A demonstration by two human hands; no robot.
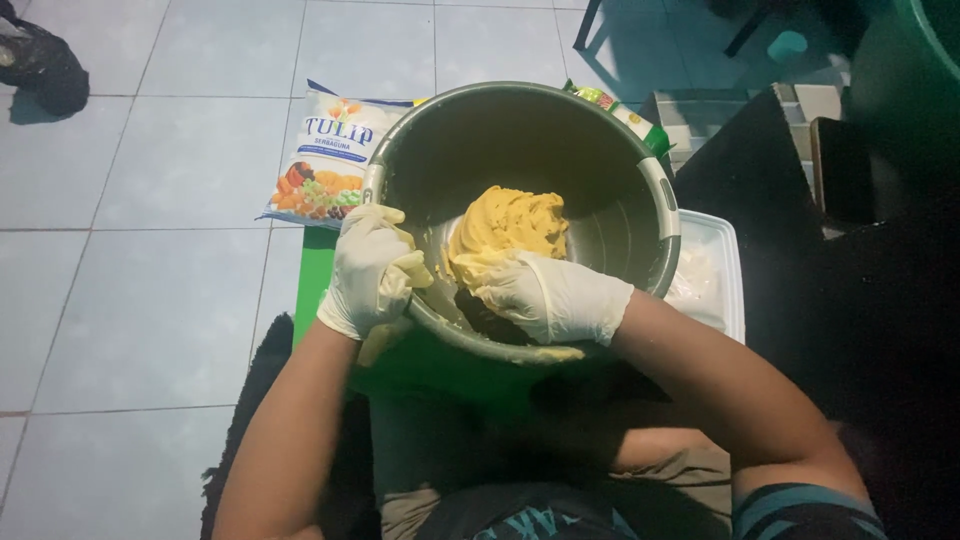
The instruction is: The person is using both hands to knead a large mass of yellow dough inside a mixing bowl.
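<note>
A large dark green bowl [520, 130] stands on a green stool in front of me, with a lump of yellow dough [508, 220] inside it. My left hand [372, 270], in a white glove smeared with dough, grips the bowl's near left rim. My right hand [545, 292], also gloved, is inside the bowl and presses on the near side of the dough.
A white flour bag [325, 150] with pictures of baked goods lies on the tiled floor left of the bowl. A white plastic container [712, 270] sits to the bowl's right. A green packet [615, 105] peeks out behind the bowl. Dark furniture fills the right side.
</note>
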